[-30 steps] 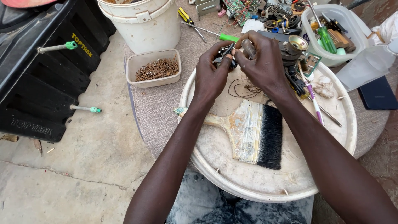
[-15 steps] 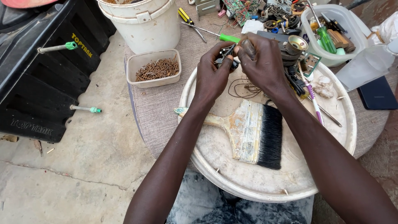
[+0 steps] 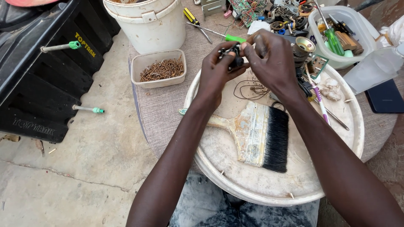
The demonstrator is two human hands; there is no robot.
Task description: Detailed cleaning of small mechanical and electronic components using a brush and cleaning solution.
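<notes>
Both hands meet above a round white lid (image 3: 235, 176): the left hand (image 3: 216, 69) and right hand (image 3: 271, 59) pinch a small black part (image 3: 231, 56) between closed fingers. A wide paintbrush (image 3: 261, 136) lies on the lid; a tray of rusty nails (image 3: 160, 69) sits beside.

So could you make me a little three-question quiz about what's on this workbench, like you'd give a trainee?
1. True or false: the wide paintbrush lies on the round white tray.
2. What fills the small rectangular tub beside the white bucket?
A. rusty nails
B. water
C. paint
3. Which hands are on the small dark part?

Key:
1. True; its black bristles point toward the person.
2. A.
3. Both: the left hand and the right hand pinch it above the tray's far edge.
</notes>
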